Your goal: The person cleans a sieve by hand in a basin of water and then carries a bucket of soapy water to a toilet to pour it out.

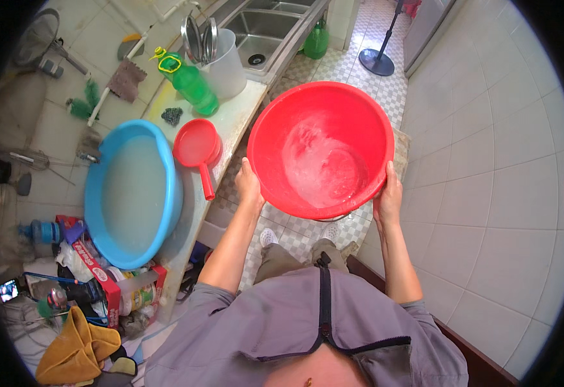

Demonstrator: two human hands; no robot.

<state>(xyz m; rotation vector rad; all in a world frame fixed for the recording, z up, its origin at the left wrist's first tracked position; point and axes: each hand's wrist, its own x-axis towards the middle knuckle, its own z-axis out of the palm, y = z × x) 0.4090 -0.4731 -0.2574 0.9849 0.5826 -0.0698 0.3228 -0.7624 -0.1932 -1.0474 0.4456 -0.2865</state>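
A large red plastic basin (277, 121) is held up in front of me, with some swirling, foamy water in its bottom. My left hand (249, 184) grips its left rim and my right hand (388, 198) its lower right rim. To the left, on the counter, stands a light blue plastic basin (174, 184) filled with cloudy water. Between the two basins lies a red plastic dipper (206, 181) with cloudy liquid in its bowl. The fingers under the red basin are partly hidden.
Behind the dipper are a dark scouring pad (172, 116), a green plastic bottle (190, 84) and a translucent bucket (228, 72) holding metal lids. A steel sink (262, 29) adjoins the counter. A tiled wall (485, 193) rises on the right; a black stand base (376, 62) is on the floor.
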